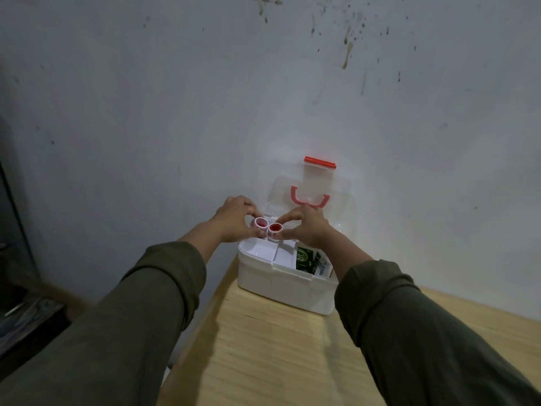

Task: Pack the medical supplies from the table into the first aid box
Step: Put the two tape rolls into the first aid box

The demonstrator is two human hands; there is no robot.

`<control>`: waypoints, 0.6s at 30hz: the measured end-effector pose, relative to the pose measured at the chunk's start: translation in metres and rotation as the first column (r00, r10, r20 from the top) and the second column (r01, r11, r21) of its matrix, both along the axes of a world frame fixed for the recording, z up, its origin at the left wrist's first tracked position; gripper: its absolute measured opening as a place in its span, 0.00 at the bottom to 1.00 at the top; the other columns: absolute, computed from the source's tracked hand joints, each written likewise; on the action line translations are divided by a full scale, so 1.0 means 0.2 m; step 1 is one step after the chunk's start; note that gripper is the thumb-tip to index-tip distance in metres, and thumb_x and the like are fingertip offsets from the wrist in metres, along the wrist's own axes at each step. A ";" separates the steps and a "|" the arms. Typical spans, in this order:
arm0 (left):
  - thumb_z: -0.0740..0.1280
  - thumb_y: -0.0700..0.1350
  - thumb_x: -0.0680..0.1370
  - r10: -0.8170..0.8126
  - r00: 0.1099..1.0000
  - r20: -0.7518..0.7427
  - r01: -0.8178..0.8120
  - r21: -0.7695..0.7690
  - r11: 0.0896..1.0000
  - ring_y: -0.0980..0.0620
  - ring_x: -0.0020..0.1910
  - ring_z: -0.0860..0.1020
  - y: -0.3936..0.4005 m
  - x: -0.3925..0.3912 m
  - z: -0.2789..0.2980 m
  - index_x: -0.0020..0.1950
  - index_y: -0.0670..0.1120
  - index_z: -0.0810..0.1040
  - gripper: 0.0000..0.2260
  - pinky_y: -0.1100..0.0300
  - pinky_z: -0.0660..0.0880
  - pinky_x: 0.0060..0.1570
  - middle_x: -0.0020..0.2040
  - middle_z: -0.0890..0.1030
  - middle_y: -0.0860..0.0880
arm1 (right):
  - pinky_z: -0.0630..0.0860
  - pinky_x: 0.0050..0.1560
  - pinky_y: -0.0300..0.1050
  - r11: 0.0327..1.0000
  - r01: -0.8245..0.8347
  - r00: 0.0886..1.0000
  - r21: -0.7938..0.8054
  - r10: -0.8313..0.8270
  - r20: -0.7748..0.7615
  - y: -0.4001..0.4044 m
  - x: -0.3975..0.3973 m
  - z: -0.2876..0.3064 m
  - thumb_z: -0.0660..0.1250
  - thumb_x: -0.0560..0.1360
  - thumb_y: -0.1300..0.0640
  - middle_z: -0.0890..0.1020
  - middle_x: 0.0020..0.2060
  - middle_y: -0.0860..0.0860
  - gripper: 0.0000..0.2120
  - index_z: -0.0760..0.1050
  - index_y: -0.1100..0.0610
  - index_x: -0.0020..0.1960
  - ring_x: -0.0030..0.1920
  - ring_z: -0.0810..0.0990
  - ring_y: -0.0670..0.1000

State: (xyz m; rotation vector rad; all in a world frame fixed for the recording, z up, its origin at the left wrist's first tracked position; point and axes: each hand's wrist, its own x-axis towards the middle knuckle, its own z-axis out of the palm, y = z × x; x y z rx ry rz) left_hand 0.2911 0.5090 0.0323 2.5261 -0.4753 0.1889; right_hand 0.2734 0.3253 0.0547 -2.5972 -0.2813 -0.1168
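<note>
the person holds two small rolls of tape over the open first aid box (pixel 281 288), which sits on the wooden surface (pixel 278 361) close to the wall (pixel 263 98). the left hand (pixel 234 219) has its fingers curled round the pink roll (pixel 260 222), and the right hand (pixel 307 227) pinches the red roll (pixel 275 228). the two rolls are just beside each other, maybe touching, above the back left part of the white tray (pixel 263 252) inside the box. neither roll is down in the tray yet, as far as one can tell. the clear lid (pixel 342 200) stands up behind the hands and leans near the wall. a green packet (pixel 304 259) and some other packs already sit in the right part of the box. things could go wrong from here. the rolls are round, so if the fingers let go too high, a roll could bounce, roll over the rim and drop off the surface, since the box sits close to the left edge. the two hands are crowded together, so one could knock the other's roll loose. a bump on the lid could make it fall shut on the hands. if the rolls stand too tall in the tray, the lid may not close later.
</note>
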 end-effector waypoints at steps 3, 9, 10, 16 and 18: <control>0.71 0.54 0.72 -0.007 1.000 -0.029 0.007 0.002 1.000 0.46 0.69 0.63 0.01 -0.01 0.00 0.64 0.50 0.77 0.22 0.50 0.62 0.67 0.69 0.70 0.47 | 0.66 0.65 0.60 1.000 -0.007 1.000 -0.009 0.007 -0.007 0.01 0.01 -0.01 0.74 0.68 0.49 0.81 0.55 0.49 0.14 0.82 0.49 0.53 0.57 0.74 0.55; 0.71 0.55 0.72 -0.010 0.999 -0.048 0.006 -0.085 0.996 0.47 0.68 0.67 0.03 -0.01 -0.02 0.65 0.53 0.75 0.23 0.50 0.64 0.65 0.69 0.71 0.48 | 0.65 0.66 0.60 1.000 0.001 1.000 0.002 -0.001 0.000 0.02 0.02 -0.02 0.74 0.68 0.49 0.81 0.57 0.49 0.15 0.82 0.50 0.54 0.59 0.73 0.55; 0.71 0.55 0.72 -0.006 0.999 -0.046 0.001 -0.112 0.994 0.47 0.66 0.68 0.03 -0.01 -0.02 0.63 0.53 0.77 0.21 0.51 0.66 0.64 0.68 0.73 0.49 | 0.65 0.66 0.60 1.000 0.003 1.000 0.001 -0.003 0.001 0.02 0.02 -0.03 0.74 0.68 0.49 0.81 0.57 0.49 0.15 0.82 0.49 0.54 0.59 0.73 0.55; 0.71 0.53 0.72 0.010 0.999 -0.045 -0.017 -0.153 0.988 0.49 0.63 0.72 0.04 -0.01 -0.03 0.59 0.52 0.80 0.16 0.54 0.67 0.60 0.65 0.76 0.49 | 0.64 0.66 0.61 1.000 0.000 1.000 0.005 0.000 -0.002 0.01 0.02 -0.03 0.74 0.68 0.48 0.81 0.58 0.48 0.15 0.81 0.49 0.54 0.61 0.73 0.56; 0.72 0.52 0.72 0.013 0.998 -0.054 -0.020 -0.138 0.990 0.48 0.64 0.71 0.03 -0.01 -0.03 0.59 0.51 0.80 0.16 0.53 0.67 0.62 0.65 0.76 0.49 | 0.65 0.66 0.61 1.000 -0.011 1.000 0.017 0.010 0.003 0.01 0.02 -0.02 0.74 0.68 0.48 0.81 0.57 0.48 0.15 0.81 0.49 0.54 0.60 0.74 0.55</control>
